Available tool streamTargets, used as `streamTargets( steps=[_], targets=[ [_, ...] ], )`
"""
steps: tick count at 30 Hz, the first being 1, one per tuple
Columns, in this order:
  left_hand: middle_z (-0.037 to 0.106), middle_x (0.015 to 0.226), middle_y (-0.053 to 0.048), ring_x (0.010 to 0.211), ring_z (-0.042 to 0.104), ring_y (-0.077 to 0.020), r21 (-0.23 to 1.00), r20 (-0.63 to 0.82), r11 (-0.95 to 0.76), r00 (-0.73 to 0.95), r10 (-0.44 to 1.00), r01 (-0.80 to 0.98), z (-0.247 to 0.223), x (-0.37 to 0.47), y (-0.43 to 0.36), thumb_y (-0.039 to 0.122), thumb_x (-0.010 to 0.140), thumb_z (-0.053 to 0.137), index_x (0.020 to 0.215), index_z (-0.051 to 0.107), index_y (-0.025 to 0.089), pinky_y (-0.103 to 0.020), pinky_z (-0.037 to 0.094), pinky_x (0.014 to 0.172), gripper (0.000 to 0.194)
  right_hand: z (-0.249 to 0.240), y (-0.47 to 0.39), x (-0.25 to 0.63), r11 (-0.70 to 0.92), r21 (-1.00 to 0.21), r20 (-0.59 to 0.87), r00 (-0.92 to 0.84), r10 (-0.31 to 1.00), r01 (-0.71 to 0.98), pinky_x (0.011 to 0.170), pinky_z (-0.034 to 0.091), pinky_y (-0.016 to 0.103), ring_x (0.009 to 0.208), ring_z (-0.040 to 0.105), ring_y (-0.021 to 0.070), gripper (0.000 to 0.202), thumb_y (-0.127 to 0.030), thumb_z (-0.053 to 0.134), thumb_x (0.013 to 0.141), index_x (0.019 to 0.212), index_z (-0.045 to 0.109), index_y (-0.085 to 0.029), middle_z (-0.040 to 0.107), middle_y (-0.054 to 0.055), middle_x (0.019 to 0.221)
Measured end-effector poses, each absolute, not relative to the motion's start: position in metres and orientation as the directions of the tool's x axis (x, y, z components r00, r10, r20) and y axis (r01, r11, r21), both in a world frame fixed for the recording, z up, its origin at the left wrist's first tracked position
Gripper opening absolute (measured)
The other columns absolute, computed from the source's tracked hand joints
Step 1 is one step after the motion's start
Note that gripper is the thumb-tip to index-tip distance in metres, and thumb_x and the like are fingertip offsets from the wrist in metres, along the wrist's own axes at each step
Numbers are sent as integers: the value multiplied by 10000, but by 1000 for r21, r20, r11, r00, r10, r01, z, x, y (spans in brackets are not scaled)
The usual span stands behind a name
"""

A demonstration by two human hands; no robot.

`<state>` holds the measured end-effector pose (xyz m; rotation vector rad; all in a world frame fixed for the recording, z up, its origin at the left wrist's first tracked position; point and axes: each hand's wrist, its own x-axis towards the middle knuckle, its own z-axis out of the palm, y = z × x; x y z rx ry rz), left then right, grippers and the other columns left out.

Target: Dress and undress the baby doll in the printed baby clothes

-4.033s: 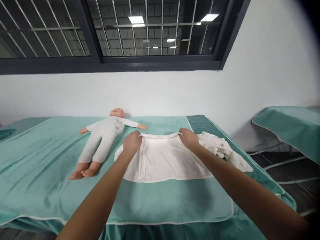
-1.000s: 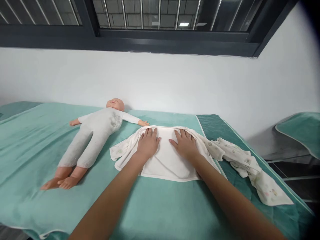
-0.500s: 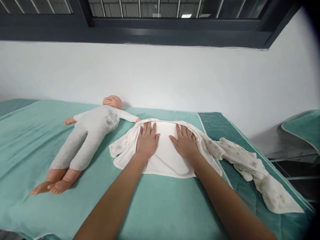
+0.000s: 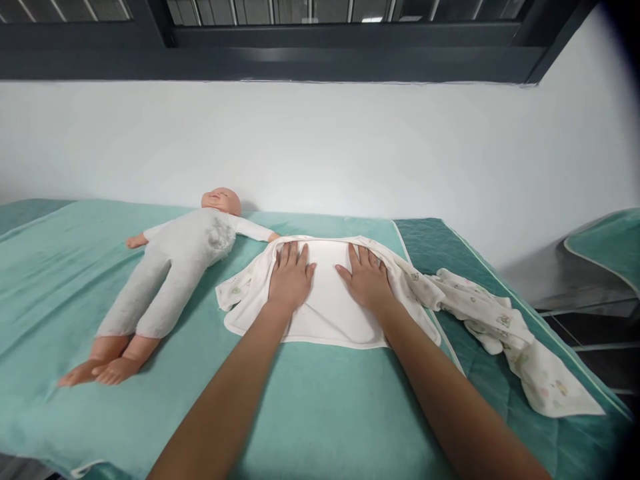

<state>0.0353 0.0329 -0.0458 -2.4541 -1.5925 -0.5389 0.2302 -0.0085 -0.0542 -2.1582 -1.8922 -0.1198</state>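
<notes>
A small white garment (image 4: 327, 293) with printed sleeves lies spread open on the green cover. Flat on its left part rests my left hand (image 4: 291, 277), fingers apart and pointing away from me. My right hand (image 4: 367, 279) lies the same way on the right part, thumb spread inward. Neither hand grips the cloth. A baby doll (image 4: 183, 243) in white lies on its back to the left, one of its hands touching or nearly touching the garment's upper left edge. A second printed garment (image 4: 505, 327) lies crumpled on the right, by the first one's sleeve.
The green cover (image 4: 320, 413) stretches over the bed up to a white wall (image 4: 320, 147). Above is a dark window frame (image 4: 350, 57) with bars. At the far right are another green pad (image 4: 607, 247) and metal rails (image 4: 600, 347).
The view has shifted slightly, so everything sits a little higher and further left. Both hands stay flat on the garment, with no clear movement against it.
</notes>
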Motion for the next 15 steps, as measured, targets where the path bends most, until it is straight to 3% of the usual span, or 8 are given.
streamTargets(
  steps=[7,15],
  targets=[
    [348,1574,-137,1483,242,-307,70,273,-400,369,889,914,-48,35,36,468,997,230,1482,415,142,-500,222,1194,614,-54,-1,233,-84,-190,102,105,989,978,1175,227,430,1476,231,278,752,-607,184,977,1561,217,-135,214,125,1625],
    [380,1561,-115,1463,284,-304,63,241,-391,366,899,918,-47,35,37,460,998,218,1474,427,157,-499,251,1180,602,-53,0,233,-90,-183,61,103,993,979,1180,211,423,1479,225,269,742,-603,174,978,1559,228,-145,219,107,1626]
  ],
)
